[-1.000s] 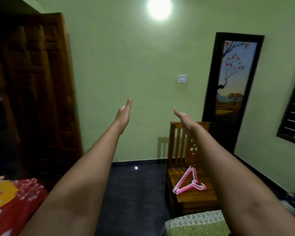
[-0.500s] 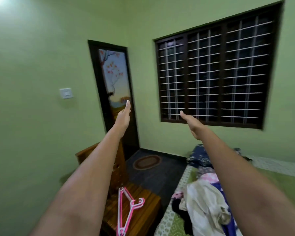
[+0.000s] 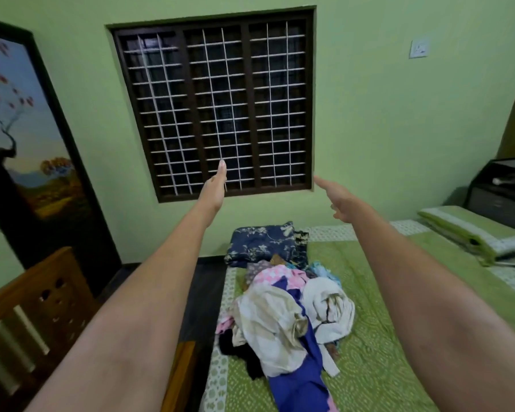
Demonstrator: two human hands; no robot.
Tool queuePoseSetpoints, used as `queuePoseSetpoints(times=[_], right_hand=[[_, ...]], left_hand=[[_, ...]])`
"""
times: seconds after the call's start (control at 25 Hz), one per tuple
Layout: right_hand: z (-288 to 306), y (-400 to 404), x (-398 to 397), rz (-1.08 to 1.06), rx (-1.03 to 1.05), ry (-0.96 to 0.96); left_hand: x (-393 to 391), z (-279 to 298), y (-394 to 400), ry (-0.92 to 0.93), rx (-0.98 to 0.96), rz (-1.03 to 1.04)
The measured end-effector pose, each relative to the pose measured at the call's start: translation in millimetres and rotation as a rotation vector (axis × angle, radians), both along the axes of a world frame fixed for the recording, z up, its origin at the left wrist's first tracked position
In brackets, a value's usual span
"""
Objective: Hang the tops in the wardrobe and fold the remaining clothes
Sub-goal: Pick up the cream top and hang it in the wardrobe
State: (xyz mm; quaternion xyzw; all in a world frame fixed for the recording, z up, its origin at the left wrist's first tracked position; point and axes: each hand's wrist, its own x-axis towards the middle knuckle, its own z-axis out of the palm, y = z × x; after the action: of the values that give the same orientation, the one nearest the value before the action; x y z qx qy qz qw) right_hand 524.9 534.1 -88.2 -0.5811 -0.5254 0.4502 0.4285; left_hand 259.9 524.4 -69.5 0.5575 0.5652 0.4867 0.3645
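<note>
A wooden chair [image 3: 33, 316] is standing left of the bed [image 3: 378, 337], and a strip of dark floor [image 3: 202, 292] is running between the chair and the left edge of the bed, giving a narrow open passage. The pile of clothes [image 3: 286, 316] is lying on the bed close to this left edge, and wide green cover is staying free to the right of the pile. The pile is stretching with its long axis from the near end of the bed toward the window [image 3: 217, 105], and a purple garment [image 3: 304, 379] is pointing toward the camera. A folded dark blue floral cloth [image 3: 262, 243] is lying at the far end of the pile. The left hand [image 3: 214, 188] is reaching out high above the bed, fingers straight and together, thumb side up, gripping nothing. The right hand [image 3: 338, 197] is also reaching out above the bed, fingers extended and relaxed, touching nothing. Both hands are well apart from the clothes. A pillow [image 3: 470, 233] is lying on the right side of the bed.
</note>
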Motion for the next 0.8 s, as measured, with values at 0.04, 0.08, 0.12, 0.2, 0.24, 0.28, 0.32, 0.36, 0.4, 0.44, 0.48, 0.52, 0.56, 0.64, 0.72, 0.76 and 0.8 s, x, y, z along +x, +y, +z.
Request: queuePoseSetpoints(times=[0.04, 0.08, 0.12, 0.2, 0.24, 0.28, 0.32, 0.36, 0.4, 0.44, 0.48, 0.52, 0.56, 0.64, 0.72, 0.76, 0.8], right_hand=[[-5.5, 9.1, 1.6, -0.001, -0.006, 0.001], [-13.3, 19.9, 1.9, -0.003, -0.017, -0.004], [-23.3, 32.7, 1.9, -0.003, -0.034, -0.005], [-51.8, 62.4, 0.6, 0.003, -0.097, -0.051], [-69.0, 77.4, 0.1, 0.01, -0.136, -0.091], [-88.2, 93.6, -0.8, 0.025, -0.177, -0.133], [-107.5, 110.4, -1.2, 0.037, -0.21, -0.165], [-130.8, 129.8, -0.7, 0.045, -0.253, -0.187], [-153.6, 145.8, -1.2, 0.052, -0.3, -0.204], [-176.4, 160.0, -2.3, 0.071, -0.354, -0.221], [-198.3, 171.3, -3.6, 0.102, -0.41, -0.237], [-220.6, 182.1, -5.2, 0.131, -0.463, -0.252], [-245.6, 194.6, -7.3, 0.148, -0.509, -0.268], [-299.8, 207.8, -13.3, 0.145, -0.572, -0.312], [-353.5, 207.4, -20.3, 0.185, -0.623, -0.418], [-386.2, 208.8, -22.7, 0.206, -0.666, -0.474], [-412.7, 207.2, -24.1, 0.218, -0.697, -0.513]], left_hand=[[0.9, -6.2, 8.3, 0.001, 0.002, -0.003], [1.1, -13.8, 16.9, 0.009, -0.006, 0.006], [0.5, -23.7, 28.9, 0.026, -0.021, 0.019], [-2.4, -51.7, 56.5, 0.101, -0.085, 0.053], [-3.7, -68.5, 69.6, 0.14, -0.122, 0.069], [-4.6, -87.6, 83.9, 0.164, -0.157, 0.078], [-4.3, -106.9, 99.7, 0.185, -0.188, 0.083], [-2.3, -126.3, 116.1, 0.196, -0.228, 0.081], [-0.5, -144.1, 130.5, 0.192, -0.273, 0.08], [0.9, -162.4, 144.0, 0.183, -0.313, 0.088], [2.7, -181.6, 157.3, 0.166, -0.353, 0.095], [3.9, -202.8, 169.4, 0.153, -0.391, 0.1], [5.5, -229.7, 183.4, 0.146, -0.438, 0.101], [11.3, -290.5, 197.5, 0.158, -0.523, 0.08], [22.0, -351.8, 200.4, 0.173, -0.63, 0.029], [30.5, -386.5, 203.0, 0.183, -0.694, 0.002], [40.1, -416.9, 203.1, 0.195, -0.754, -0.027]])
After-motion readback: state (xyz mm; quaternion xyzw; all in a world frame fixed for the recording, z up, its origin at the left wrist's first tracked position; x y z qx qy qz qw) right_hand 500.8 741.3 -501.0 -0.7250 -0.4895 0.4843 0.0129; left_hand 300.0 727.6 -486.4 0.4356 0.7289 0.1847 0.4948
